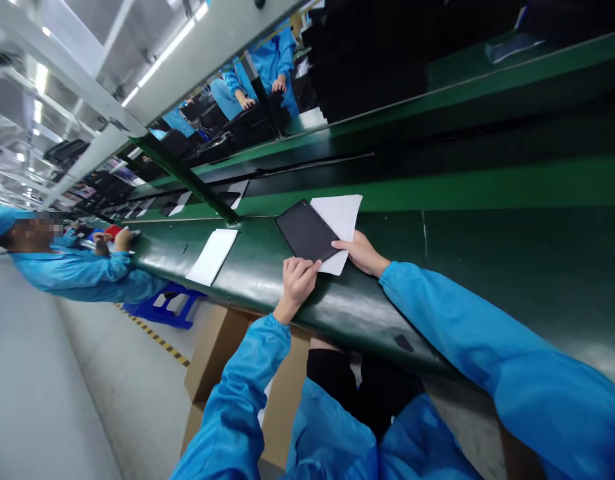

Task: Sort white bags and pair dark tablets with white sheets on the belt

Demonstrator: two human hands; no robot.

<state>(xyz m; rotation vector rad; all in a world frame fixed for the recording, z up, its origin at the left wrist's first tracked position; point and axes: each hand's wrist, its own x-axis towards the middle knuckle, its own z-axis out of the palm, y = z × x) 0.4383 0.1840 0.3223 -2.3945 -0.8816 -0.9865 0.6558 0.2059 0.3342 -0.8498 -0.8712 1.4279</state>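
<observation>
A flat black tablet [307,231] with a rounded edge is held tilted above the green bench, partly over a white paper sheet [338,212]. My left hand [299,283] has its fingers curled and closed at the tablet's near edge. With the thumb on top of the tablet's right corner, my right hand [361,253] grips the tablet and the sheet together; its other fingers are hidden beneath. To the left, a stack of white paper [212,257] lies on the bench.
A green bench [467,267] runs across, with a conveyor [437,177] behind it carrying dark items on paper. A green post [187,175] stands at the bench's back. An open cardboard box [287,393] sits below. A co-worker [87,267] is at left, near a blue stool [164,307].
</observation>
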